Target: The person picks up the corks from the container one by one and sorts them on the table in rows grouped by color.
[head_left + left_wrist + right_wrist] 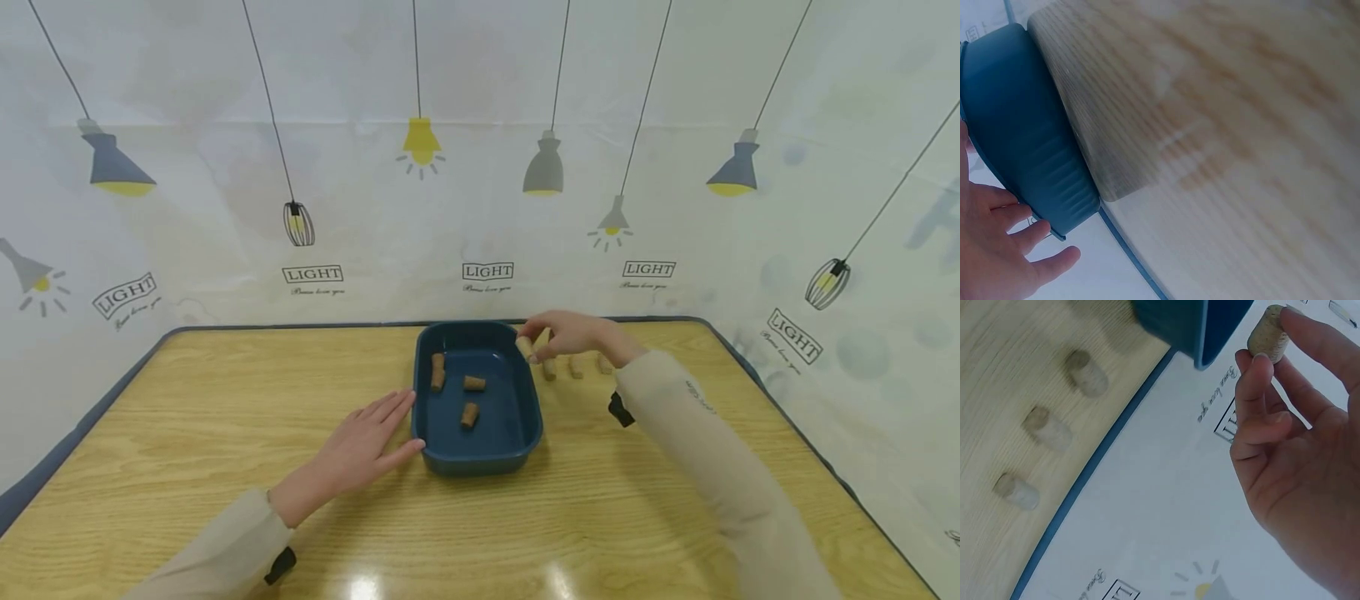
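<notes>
A blue rectangular dish (477, 462) stands on the wooden table, with several brown corks inside. Among them are one cork (474, 383) near its middle, another cork (469, 415) closer to the front, and cork (438, 372) along the left wall. My left hand (360, 446) rests against the dish's left rim, fingers spread and fairly straight. Between thumb and fingertips, my right hand (570, 333) pinches a lighter cork (1269, 334) at the dish's right rim. Three more corks, one of them this cork (1087, 373), sit in a row on the table right of the dish.
The wooden table (225, 400) has a dark blue edge. Behind it and at both sides hangs a white backdrop (360, 167) printed with lamps. A small black object (619, 410) shows below the right sleeve, another black piece (281, 566) below the left sleeve.
</notes>
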Available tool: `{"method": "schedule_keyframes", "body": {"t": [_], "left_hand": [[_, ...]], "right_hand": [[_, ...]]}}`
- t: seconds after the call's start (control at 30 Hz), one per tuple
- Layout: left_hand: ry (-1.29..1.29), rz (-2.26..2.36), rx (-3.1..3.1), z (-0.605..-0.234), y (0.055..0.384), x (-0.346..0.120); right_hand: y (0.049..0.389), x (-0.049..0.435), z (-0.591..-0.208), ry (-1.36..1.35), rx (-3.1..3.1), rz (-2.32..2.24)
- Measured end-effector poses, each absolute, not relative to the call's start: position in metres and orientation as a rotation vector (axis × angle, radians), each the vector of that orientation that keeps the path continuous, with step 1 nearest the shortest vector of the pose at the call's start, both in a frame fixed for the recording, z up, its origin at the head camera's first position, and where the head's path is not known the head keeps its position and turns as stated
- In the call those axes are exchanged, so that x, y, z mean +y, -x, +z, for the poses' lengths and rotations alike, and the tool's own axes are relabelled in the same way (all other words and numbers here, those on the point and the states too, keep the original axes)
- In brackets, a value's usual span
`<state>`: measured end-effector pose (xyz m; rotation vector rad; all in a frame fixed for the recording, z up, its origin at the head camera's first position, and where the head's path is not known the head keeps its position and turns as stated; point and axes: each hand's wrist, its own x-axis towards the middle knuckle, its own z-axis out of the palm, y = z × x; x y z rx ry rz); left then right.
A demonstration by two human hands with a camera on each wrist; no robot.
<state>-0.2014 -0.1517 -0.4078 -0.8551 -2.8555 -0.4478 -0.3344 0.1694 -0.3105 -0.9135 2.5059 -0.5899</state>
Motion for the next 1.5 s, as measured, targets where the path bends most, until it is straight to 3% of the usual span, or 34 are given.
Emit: {"method": "schedule_keyframes", "body": {"t": [1.5], "left_hand": [[0.852, -0.462, -2.861, -0.409, 0.201, -0.152]], "right_hand": [[0.314, 0.32, -0.375, 0.591, 2.656, -0.831]]}}
